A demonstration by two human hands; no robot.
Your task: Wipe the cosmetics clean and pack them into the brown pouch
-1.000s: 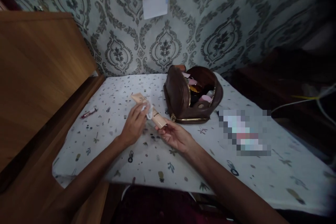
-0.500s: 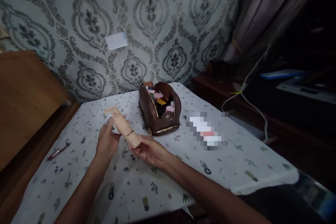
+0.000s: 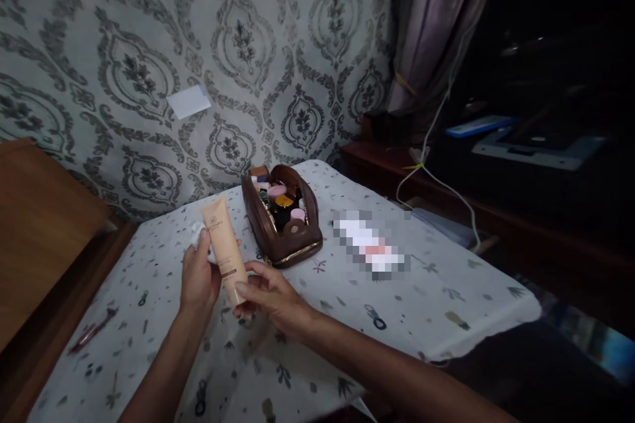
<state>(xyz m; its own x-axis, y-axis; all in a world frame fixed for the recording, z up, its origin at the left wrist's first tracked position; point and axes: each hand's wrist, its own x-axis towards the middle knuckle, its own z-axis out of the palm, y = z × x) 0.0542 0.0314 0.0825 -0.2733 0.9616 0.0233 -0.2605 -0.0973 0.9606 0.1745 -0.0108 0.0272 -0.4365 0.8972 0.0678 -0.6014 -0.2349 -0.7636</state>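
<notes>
A peach squeeze tube with small print slants over the table, its cap end toward me. My right hand pinches it near the cap, thumb in front and fingers behind. At the upper left of the tube, my left hand is closed on a crumpled white tissue or cloth, pressed against the tube's side. Just beyond the hands stands a brown makeup bag, unzipped. Inside it several cosmetics show, among them a pink-topped item and a yellow-orange one.
A patterned white cloth covers the table. A blurred-out white and pink item lies right of the bag. On the left is a slim reddish tube, beside a wooden panel. A white cable hangs at the right.
The tube has turned more upright, and its cap end has swung left and toward me with my right hand. The camera view has shifted right.
</notes>
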